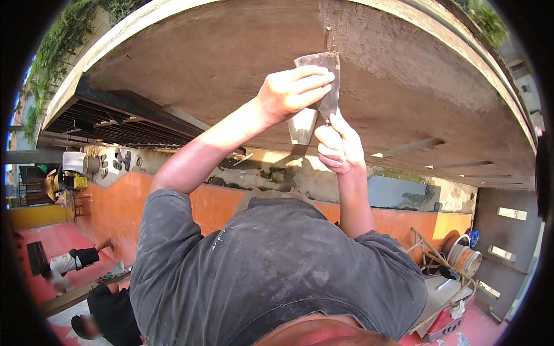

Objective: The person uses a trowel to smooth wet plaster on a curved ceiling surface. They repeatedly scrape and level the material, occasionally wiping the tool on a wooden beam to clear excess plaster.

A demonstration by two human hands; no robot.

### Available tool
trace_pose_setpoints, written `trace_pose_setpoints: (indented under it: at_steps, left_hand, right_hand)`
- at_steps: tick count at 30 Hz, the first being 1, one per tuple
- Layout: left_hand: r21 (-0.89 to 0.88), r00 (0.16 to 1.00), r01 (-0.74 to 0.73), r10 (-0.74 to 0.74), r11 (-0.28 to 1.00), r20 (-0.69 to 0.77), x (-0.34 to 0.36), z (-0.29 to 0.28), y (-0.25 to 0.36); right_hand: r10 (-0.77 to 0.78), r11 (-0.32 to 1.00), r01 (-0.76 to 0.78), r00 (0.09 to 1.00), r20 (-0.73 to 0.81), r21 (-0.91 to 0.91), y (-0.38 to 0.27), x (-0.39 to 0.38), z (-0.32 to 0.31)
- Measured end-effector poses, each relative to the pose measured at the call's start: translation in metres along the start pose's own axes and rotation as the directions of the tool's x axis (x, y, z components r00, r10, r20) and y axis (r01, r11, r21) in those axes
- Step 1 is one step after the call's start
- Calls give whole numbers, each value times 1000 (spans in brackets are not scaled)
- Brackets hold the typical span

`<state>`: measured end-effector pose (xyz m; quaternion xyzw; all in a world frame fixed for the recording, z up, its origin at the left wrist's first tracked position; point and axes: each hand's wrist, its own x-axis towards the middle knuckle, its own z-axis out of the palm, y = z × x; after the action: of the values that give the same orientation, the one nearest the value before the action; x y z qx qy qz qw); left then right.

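Note:
My right hand (340, 144) is closed around the handle of a wide metal putty knife (330, 95), its blade pointing up and away from me. My left hand (296, 92) reaches across to the blade, its fingers laid over the metal; the thumb is hidden. The blade's broad edge is at a brown-grey plastered wall (231, 63), just below a narrow crack or gap (329, 37). Right of that gap the wall has a rougher, lighter patch (392, 52). Below my left hand shows a pale tapered shape (302, 128); whether it is a slot or a second blade is unclear.
Slots (415, 147) pierce the wall on the right, and a dark metal grille (109, 118) is at the left. Behind an orange ledge (121, 202), two people (109, 311) are low on the left. A metal-framed chair (430, 254) and a bucket (464, 259) stand at the right.

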<state>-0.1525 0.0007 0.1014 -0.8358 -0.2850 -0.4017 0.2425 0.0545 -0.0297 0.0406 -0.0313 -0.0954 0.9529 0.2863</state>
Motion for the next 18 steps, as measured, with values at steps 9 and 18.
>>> trace_pose_setpoints:
  at_steps: [9,18]
  left_hand:
    - [-2,999,24,-24,1000,-26,1,3,0]
    - [25,999,3,-1,1000,-51,4,5,1]
  right_hand:
    - [-18,1000,18,999,43,16,1,2,-8]
    - [-28,999,27,998,51,23,-1,2,-4]
